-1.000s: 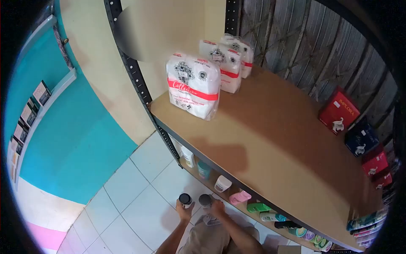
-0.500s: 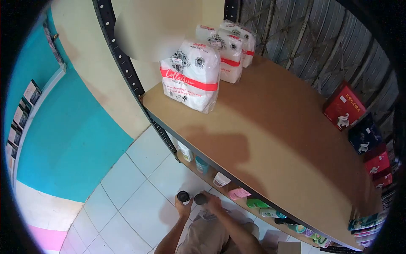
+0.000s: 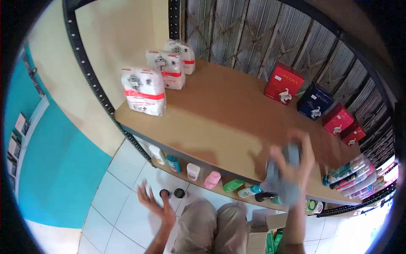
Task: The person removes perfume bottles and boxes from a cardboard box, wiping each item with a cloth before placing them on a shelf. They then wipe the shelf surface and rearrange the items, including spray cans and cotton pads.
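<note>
My left hand [image 3: 155, 205] is over the tiled floor with its fingers spread and holds nothing. Just beyond its fingertips, two dark round-topped containers [image 3: 179, 193] stand side by side on the floor. My right hand [image 3: 298, 163] is raised over the shelf's front edge, its fingers around a blurred grey cloth [image 3: 284, 184]. On the brown shelf [image 3: 211, 127], white cotton packs [image 3: 144, 95] stand at the left. Red and dark blue boxes [image 3: 284, 84] stand at the back right.
Bottles, among them a pink one [image 3: 212, 180] and a green one [image 3: 233, 185], line the lower shelf. More bottles [image 3: 347, 173] are at the upper shelf's right end. An open cardboard box [image 3: 257, 240] with green packs sits beside my knees. A black perforated post [image 3: 91, 67] rises at left.
Both hands have let go of the dark-topped containers, which now stand on the floor. My left hand has opened. My right hand has moved up and right and now holds grey cloth. The view has shifted right.
</note>
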Demonstrator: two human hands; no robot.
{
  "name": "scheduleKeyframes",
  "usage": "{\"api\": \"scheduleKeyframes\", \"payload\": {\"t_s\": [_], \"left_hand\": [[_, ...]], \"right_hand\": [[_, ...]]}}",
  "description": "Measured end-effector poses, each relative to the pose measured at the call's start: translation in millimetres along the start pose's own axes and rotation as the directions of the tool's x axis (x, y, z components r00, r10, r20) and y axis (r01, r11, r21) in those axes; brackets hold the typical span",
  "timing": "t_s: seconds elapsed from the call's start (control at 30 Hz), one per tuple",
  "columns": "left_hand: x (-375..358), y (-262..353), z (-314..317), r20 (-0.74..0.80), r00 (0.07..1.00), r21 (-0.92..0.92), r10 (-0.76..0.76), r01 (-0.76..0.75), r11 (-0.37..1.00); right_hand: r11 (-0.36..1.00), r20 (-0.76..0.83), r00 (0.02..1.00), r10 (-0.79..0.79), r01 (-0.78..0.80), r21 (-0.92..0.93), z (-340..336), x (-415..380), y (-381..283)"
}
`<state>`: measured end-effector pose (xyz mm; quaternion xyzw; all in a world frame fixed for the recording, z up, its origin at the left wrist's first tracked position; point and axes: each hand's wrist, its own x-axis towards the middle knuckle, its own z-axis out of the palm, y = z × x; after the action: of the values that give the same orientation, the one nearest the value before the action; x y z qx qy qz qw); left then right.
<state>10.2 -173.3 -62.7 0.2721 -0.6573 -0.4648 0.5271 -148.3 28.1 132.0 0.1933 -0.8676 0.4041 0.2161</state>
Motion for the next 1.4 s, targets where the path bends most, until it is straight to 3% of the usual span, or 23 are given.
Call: {"api": "scheduleKeyframes", "payload": {"t_s": [0.03, 0.07, 0.13, 0.23, 0.27, 0.33, 0.37, 0.43, 0.47, 0.57, 0.63, 0.77, 0.83, 0.87, 0.93, 1.13, 1.17, 1.23, 1.37, 1.4], "left_hand": [[29.7, 18.6, 16.1, -0.048, 0.993, -0.029, 0.105, -0.107, 0.994], [56.4, 36.7, 31.2, -0.084, 0.979, -0.046, 0.186, -0.19, 0.981], [101.9, 67.2, 55.9, -0.122, 0.948, -0.051, 0.296, -0.303, 0.951], [154.4, 82.7, 81.6, -0.105, 0.909, 0.035, 0.403, -0.402, 0.915], [169.3, 81.5, 88.8, -0.106, 0.909, 0.032, 0.403, -0.402, 0.915], [192.9, 74.4, 103.6, -0.147, 0.936, 0.218, 0.319, -0.284, 0.934], [199.7, 67.2, 107.7, -0.147, 0.937, 0.206, 0.318, -0.285, 0.936], [214.6, 56.6, 117.2, -0.167, 0.931, 0.202, 0.324, -0.29, 0.936], [215.4, 55.5, 117.9, -0.148, 0.933, 0.215, 0.327, -0.292, 0.932], [210.5, 62.9, 116.1, -0.075, 0.974, 0.253, 0.214, -0.189, 0.949], [211.2, 59.3, 116.5, -0.072, 0.974, 0.257, 0.215, -0.19, 0.947], [213.1, 56.2, 118.5, -0.069, 0.981, 0.202, 0.18, -0.163, 0.966], [212.2, 55.6, 118.6, -0.063, 0.977, 0.2, 0.205, -0.189, 0.961], [213.9, 51.3, 119.1, -0.075, 0.967, 0.177, 0.244, -0.228, 0.958], [213.8, 52.0, 120.5, -0.083, 0.969, 0.143, 0.231, -0.218, 0.965], [210.6, 55.5, 119.1, -0.089, 0.966, 0.102, 0.242, -0.233, 0.967], [210.1, 56.7, 119.4, -0.095, 0.967, 0.089, 0.235, -0.226, 0.97], [210.3, 58.1, 118.4, -0.112, 0.966, 0.077, 0.234, -0.227, 0.971], [208.5, 58.0, 118.8, -0.108, 0.961, 0.153, 0.255, -0.237, 0.959], [208.5, 57.9, 119.7, -0.107, 0.966, 0.146, 0.237, -0.221, 0.964]], "right_hand": [[0.973, -0.044, 0.994, -0.099, 0.087, -0.215, 5.9, 13.9, 15.1], [0.975, -0.05, 0.994, -0.095, 0.083, -0.204, 12.8, 7.7, 29.3], [0.937, 0.3, 0.952, 0.057, 0.052, -0.345, 29.0, 0.5, 54.3], [0.904, 0.278, 0.959, -0.064, 0.174, -0.392, 43.5, -3.2, 67.3], [0.902, 0.276, 0.959, -0.064, 0.174, -0.395, 47.7, -0.9, 66.2], [0.949, 0.444, 0.896, -0.011, 0.149, -0.278, 58.8, 11.2, 59.1], [0.947, 0.436, 0.9, -0.01, 0.149, -0.286, 68.0, 16.0, 58.2], [0.863, 0.489, 0.847, -0.209, 0.395, -0.314, 94.3, 32.7, 62.0], [0.856, 0.482, 0.848, -0.218, 0.404, -0.323, 111.6, 48.2, 69.0], [0.877, 0.399, 0.894, -0.205, 0.348, -0.33, 167.3, 102.3, 92.3], [0.859, 0.294, 0.948, -0.121, 0.249, -0.447, 194.3, 139.6, 94.2], [0.854, 0.347, 0.936, -0.061, 0.229, -0.467, 233.7, 193.5, 76.5], [0.773, 0.442, 0.864, -0.242, 0.447, -0.451, 256.3, 206.5, 76.3], [0.771, 0.443, 0.864, -0.238, 0.445, -0.454, 268.5, 209.3, 76.8], [0.753, 0.429, 0.796, -0.428, 0.576, -0.317, 281.2, 204.8, 73.8], [0.756, 0.445, 0.752, -0.486, 0.617, -0.218, 223.6, 165.4, 93.2], [0.755, 0.442, 0.753, -0.487, 0.617, -0.22, 215.0, 169.0, 96.0], [0.78, 0.37, 0.925, -0.088, 0.294, -0.552, 196.0, 178.7, 81.2], [0.76, 0.526, 0.851, 0.01, 0.335, -0.557, 219.4, 211.1, 77.0], [0.746, 0.523, 0.842, -0.13, 0.431, -0.508, 253.8, 222.2, 99.6]]}}
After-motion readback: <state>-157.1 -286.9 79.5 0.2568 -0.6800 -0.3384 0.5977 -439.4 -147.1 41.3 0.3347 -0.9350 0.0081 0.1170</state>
